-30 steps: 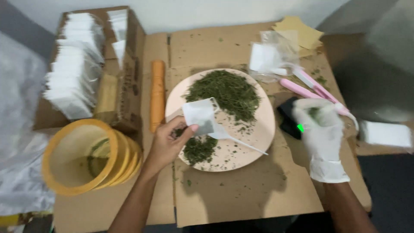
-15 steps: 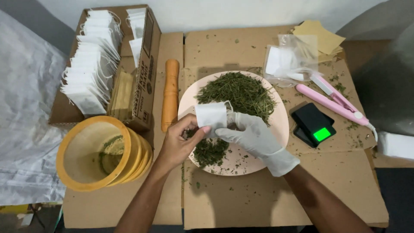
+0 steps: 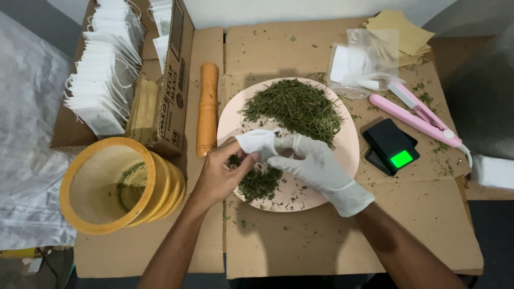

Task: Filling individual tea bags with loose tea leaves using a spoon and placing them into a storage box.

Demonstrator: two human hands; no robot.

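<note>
Both the bare left hand (image 3: 222, 174) and the gloved right hand (image 3: 310, 163) pinch a small white bag (image 3: 258, 143) over the pink plate (image 3: 348, 155), so loose green herbs (image 3: 294, 107) land there.

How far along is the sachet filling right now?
Done: many white sachets stand packed in the cardboard box. In hand: left hand and gloved right hand hold one small white sachet over the plate. Left: a large pile of dried green herb remains.

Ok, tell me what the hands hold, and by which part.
Both hands, left and right, hold a small white paper bag by its lower edge.
</note>
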